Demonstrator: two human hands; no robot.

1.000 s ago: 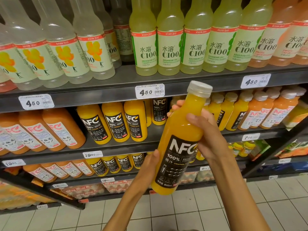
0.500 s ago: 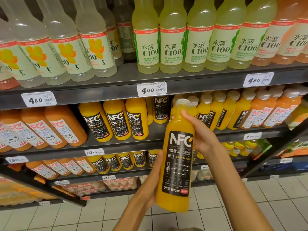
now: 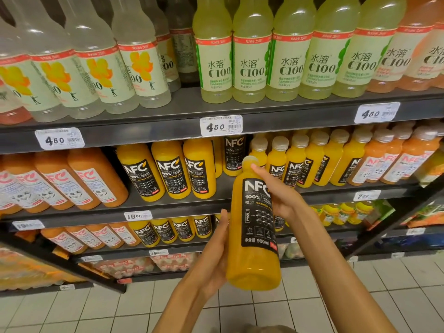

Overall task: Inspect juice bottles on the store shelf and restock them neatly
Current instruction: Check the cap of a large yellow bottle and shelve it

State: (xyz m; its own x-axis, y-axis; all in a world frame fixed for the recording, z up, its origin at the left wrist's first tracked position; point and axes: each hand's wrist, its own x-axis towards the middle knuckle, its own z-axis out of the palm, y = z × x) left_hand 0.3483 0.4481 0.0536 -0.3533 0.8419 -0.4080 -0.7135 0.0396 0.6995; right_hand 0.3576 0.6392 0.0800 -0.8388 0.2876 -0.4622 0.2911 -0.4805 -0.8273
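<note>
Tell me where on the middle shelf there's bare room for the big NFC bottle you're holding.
The bare patch of the middle shelf lies between the three large NFC bottles and the small NFC bottles, with one bottle standing at its back. Everywhere else the row is packed. The held bottle, left hand and right hand are right before it.

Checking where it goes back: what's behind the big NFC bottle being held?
Behind the held NFC bottle are small capped orange bottles on the middle shelf, and more NFC bottles below. It hides the shelf directly behind it.
</note>
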